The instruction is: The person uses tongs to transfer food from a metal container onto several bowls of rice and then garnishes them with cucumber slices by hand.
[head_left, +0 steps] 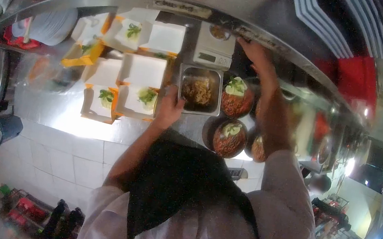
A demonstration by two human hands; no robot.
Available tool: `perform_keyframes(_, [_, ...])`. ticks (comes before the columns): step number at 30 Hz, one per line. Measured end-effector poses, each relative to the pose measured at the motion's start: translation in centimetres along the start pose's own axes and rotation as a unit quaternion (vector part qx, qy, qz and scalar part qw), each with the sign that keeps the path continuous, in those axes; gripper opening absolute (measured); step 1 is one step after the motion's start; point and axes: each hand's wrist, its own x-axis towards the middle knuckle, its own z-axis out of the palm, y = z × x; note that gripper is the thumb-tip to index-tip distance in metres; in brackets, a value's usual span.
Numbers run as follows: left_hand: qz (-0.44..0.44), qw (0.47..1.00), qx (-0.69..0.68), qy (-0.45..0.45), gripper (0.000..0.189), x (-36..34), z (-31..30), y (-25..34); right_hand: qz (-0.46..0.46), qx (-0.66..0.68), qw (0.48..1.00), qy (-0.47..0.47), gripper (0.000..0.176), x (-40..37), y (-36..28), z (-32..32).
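My left hand (168, 109) has its grip clamped on the near-left edge of the metal container (201, 113), which holds brown food (197, 92) on the table (49, 110). My right hand (254, 55) is beside the scale (215, 48), its grip unclear.

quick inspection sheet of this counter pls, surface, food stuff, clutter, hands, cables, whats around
surface: metal counter, strong glare at front left
job's things: open boxes, some with greens inside; steel pan holding brown food; dark bowls of red food topped with greens; scale behind the pan, its reading too blurred to trust
clutter: stacked plates at far left; something like clear plastic, blurred, left of the boxes
left hand: at the pan's left edge
right hand: right of the scale, fingers partly hidden
cables: nothing seen
surroundings: metal shelf above the counter; white tiles below
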Motion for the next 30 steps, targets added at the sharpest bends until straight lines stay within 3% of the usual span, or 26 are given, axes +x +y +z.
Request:
perform_keyframes(2, [-0.032,0.999,-0.006,-0.02,0.028,0.3,-0.1,0.1,0.015,-0.009,1.0,-0.023,0.065,0.9,0.4,0.4])
perform_keyframes(4, [0.029,0.998,0.049,0.027,0.031,0.1,0.1,0.0,0.041,-0.017,0.998,-0.05,0.064,-0.2,0.1,0.1])
perform_keyframes(7, [-0.002,1.0,-0.004,-0.008,0.034,0.3,-0.6,1.1,0.037,0.018,0.999,0.025,0.063,-0.7,-0.5,-0.9])
perform_keyframes(9, [0.003,1.0,0.001,-0.01,0.035,0.0,-0.5,0.9,0.061,0.083,0.993,-0.061,0.061,-0.6,-1.0,-1.9])
perform_keyframes(11, [0.007,1.0,0.005,-0.004,0.037,0.3,-0.5,0.7,0.059,0.076,0.995,-0.035,0.059,-0.9,-2.0,-2.6])
perform_keyframes(13, [-0.065,0.996,-0.01,-0.059,0.05,0.2,-1.0,1.3,0.063,0.071,0.995,-0.016,0.058,-1.7,-1.8,-1.9])
perform_keyframes(14, [-0.064,0.996,-0.01,-0.057,0.05,0.7,-1.3,1.5,0.06,0.059,0.996,-0.003,0.057,-1.3,-0.9,-1.1])
perform_keyframes(16, [-0.159,0.977,-0.026,-0.142,0.051,1.0,-1.7,1.7,0.055,0.048,0.997,0.006,0.057,-1.6,-1.1,-1.8])
perform_keyframes(18, [-0.131,0.984,-0.026,-0.116,0.051,0.4,-1.3,1.2,0.11,0.243,0.961,-0.078,0.053,-4.0,-2.3,-5.4])
perform_keyframes(19, [-0.099,0.991,-0.024,-0.09,0.05,0.3,-1.1,0.9,0.108,0.241,0.961,-0.079,0.053,-5.3,-3.4,-7.5])
perform_keyframes(21, [-0.054,0.997,-0.015,-0.05,0.045,0.2,-0.3,-0.2,0.039,0.171,0.954,-0.242,0.048,-9.1,-5.4,-10.9])
perform_keyframes(23, [-0.011,1.0,-0.004,-0.016,0.041,0.0,0.2,-0.7,0.014,0.186,0.953,-0.237,0.038,-14.1,-8.1,-11.1])
perform_keyframes(25, [0.007,1.0,0.022,-0.013,0.046,-0.1,0.3,-1.0,0.016,0.136,0.932,-0.337,0.036,-17.2,-10.4,-9.4])
perform_keyframes(26, [0.007,1.0,0.023,-0.021,0.046,-0.4,0.4,-1.2,-0.002,0.082,0.947,-0.311,0.032,-18.8,-11.0,-6.6])
perform_keyframes(27, [-0.003,0.999,-0.023,-0.035,0.048,-0.6,0.4,-1.5,-0.101,-0.004,0.969,-0.225,0.031,-20.5,-10.9,-2.8])
perform_keyframes(30, [-0.004,0.998,-0.052,-0.021,0.048,-0.7,0.7,-1.9,-0.099,-0.026,0.966,-0.238,0.03,-22.0,-13.0,0.9])
